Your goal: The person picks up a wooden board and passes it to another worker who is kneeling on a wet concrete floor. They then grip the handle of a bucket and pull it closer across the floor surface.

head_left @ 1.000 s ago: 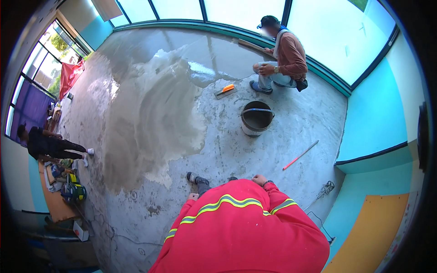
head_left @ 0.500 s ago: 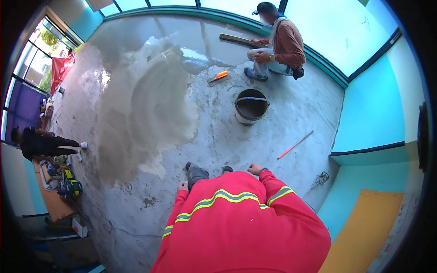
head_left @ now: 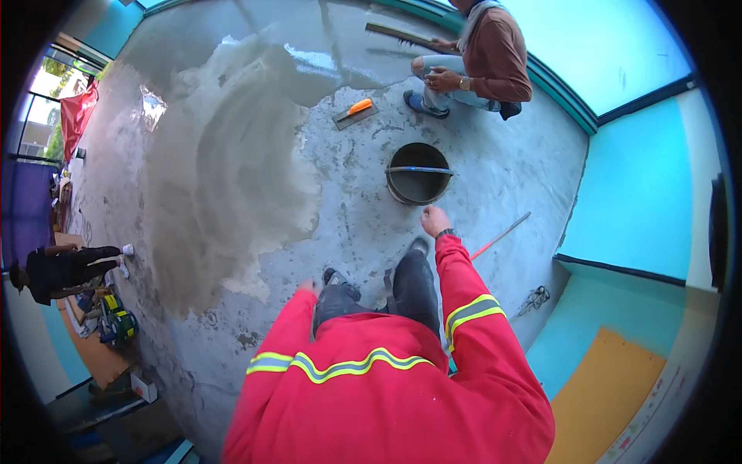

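Note:
My right hand (head_left: pixel 435 221) reaches out just short of a bucket (head_left: pixel 392 188), its fingers curled in and nothing seen in them. The bucket stands upright, with a blue-topped handle (head_left: pixel 423 169) across its mouth and grey mix inside. Down by my left thigh is my left hand (head_left: pixel 307 287), smeared by motion, so its fingers cannot be read. Beyond the bucket to the left, a finishing trowel (head_left: pixel 355 114) with an orange grip lies on the bare concrete. A wide patch of wet grey screed (head_left: pixel 232 162) covers the floor on the left.
At the far right a crouching co-worker (head_left: pixel 495 62) holds a long bar (head_left: pixel 398 34). A thin red and grey rod (head_left: pixel 501 236) lies right of my hand. Another person (head_left: pixel 62 271) stands at far left near bags (head_left: pixel 116 321). A wire tangle (head_left: pixel 535 298) sits by the right wall.
My right arm has stretched forward toward the bucket, and my left hand has swung slightly left and up. The bucket and trowel sit closer in view as I have moved forward.

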Tool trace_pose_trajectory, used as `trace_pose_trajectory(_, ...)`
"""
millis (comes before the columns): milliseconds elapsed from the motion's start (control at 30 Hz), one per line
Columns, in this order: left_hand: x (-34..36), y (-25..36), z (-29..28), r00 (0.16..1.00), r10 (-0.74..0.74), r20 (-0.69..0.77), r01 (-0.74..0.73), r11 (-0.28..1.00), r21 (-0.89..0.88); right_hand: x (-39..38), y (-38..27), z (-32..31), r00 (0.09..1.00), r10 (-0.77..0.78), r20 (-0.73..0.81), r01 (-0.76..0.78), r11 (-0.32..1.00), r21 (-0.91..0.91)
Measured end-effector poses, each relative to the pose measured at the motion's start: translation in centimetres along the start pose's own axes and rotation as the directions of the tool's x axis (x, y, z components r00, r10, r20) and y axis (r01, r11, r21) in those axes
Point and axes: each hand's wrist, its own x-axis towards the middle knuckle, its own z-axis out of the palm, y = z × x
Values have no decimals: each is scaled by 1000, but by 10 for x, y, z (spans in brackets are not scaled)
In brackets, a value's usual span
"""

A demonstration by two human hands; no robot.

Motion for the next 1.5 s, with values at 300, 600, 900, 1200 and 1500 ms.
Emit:
trace_pose_trajectory(300, 186, 354, -44, 937, 349, -1, -349, 937, -16, 142, 55, -30, 992, -95, 88, 107, 983, -147)
trace_pose_trajectory(600, 251, 460, 37, 909, 200, 365, -367, 799, 477, 179, 87, -13, 839, -73, 539, 254, 929, -271)
trace_pose_trajectory(900, 215, 444, 31, 869, 108, 483, -321, 866, 383, 146, 67, -3, 875, 18, 484, 190, 906, -378)
trace_pose_trajectory(1200, 167, 367, 4, 806, 194, 559, -434, 836, 335, 65, 28, 51, 907, 55, 419, 161, 871, -464)
trace_pose_trajectory(1500, 52, 255, 31, 789, 24, 614, -293, 893, 342, -51, 0, 111, 704, 73, 707, 232, 917, -325)
